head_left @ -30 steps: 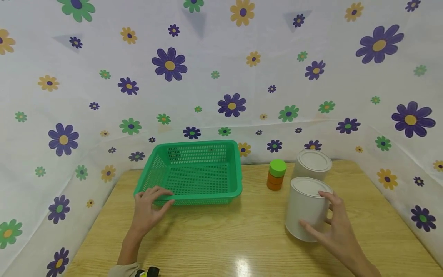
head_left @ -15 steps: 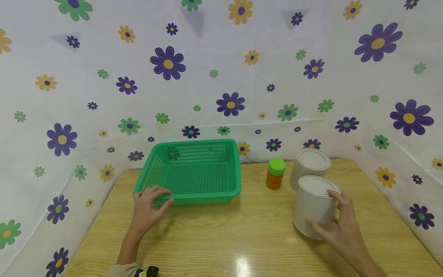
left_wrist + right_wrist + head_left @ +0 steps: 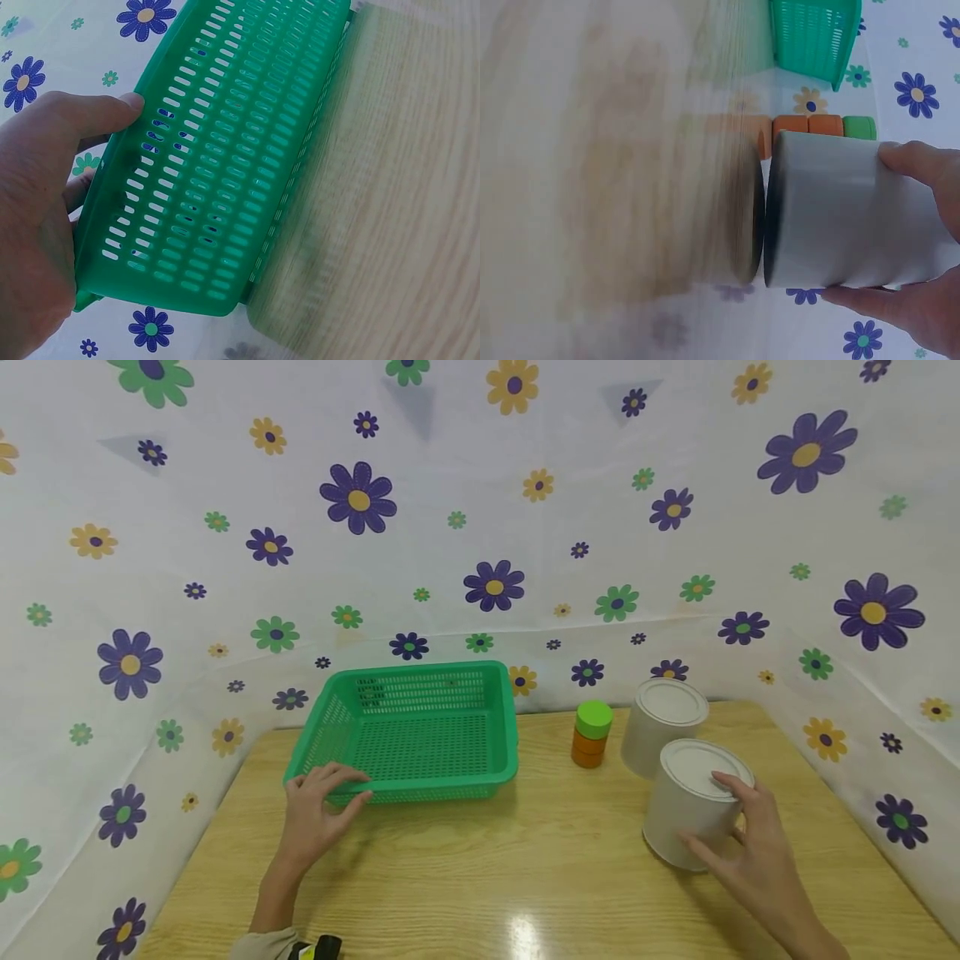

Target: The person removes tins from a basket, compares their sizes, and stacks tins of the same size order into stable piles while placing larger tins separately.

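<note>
In the head view my left hand (image 3: pixel 313 814) grips the front-left rim of a green plastic basket (image 3: pixel 438 787). The left wrist view has the thumb on the outside of the slotted wall (image 3: pixel 217 172), with the other fingers behind the rim. My right hand (image 3: pixel 757 860) holds a white lidded can (image 3: pixel 686 818) at right, fingers at the lid's edge and thumb low on its side. The can leans slightly, and its base is close over the table in the right wrist view. Part of its right side is hidden by the hand.
A second white can (image 3: pixel 660 739) stands just behind the held one. Left of it is a small orange jar (image 3: pixel 589 747) with a green lid. The wooden table (image 3: pixel 465 877) meets a flower-printed white cloth (image 3: pixel 420 543) at the back and sides.
My right hand has moved the near can to the right and slightly back, uncovering more of the second can. The left hand keeps its grip on the basket, which stays put.
</note>
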`<state>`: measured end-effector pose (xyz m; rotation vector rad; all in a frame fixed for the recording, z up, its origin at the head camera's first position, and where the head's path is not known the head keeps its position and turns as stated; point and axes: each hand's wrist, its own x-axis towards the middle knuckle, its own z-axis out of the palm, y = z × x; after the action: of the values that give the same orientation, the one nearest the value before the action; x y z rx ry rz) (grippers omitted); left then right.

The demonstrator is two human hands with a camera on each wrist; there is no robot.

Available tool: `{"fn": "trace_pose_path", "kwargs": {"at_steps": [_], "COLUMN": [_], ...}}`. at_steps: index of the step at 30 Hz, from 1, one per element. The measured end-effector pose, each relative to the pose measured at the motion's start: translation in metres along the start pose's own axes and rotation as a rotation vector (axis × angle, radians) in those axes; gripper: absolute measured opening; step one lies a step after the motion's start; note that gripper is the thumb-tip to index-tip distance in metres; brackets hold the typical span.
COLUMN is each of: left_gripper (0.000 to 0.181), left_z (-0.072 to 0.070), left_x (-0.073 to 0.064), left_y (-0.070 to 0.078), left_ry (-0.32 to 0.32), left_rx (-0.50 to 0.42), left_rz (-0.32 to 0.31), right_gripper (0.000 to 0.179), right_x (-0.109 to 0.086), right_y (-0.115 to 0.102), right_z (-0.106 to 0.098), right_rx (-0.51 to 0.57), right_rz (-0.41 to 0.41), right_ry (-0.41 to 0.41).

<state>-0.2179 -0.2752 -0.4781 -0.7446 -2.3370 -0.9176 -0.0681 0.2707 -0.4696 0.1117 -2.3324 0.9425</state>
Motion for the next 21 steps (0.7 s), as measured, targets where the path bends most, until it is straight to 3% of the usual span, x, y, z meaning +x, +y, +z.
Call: {"fn": "trace_pose_path", "kwargs": {"at_steps": [4,21], "left_gripper": [0.02,0.022], "left_z": [-0.0007,-0.0021], "left_x": [0.0007,0.0017], "left_y": [0.0002,-0.0013], "left_ry": [-0.011,-0.008], "left_rx": [0.007,0.018], "left_rz": [-0.009,0.003], "right_gripper": [0.089,0.086], "right_x": [-0.0018,-0.002], "right_y": [0.0011,-0.0011], "right_z": [-0.0034,-0.0047], "right_rx": [0.011,-0.015], "right_rz": [0.057,0.061], "right_ry": [-0.008,-0.042]}}
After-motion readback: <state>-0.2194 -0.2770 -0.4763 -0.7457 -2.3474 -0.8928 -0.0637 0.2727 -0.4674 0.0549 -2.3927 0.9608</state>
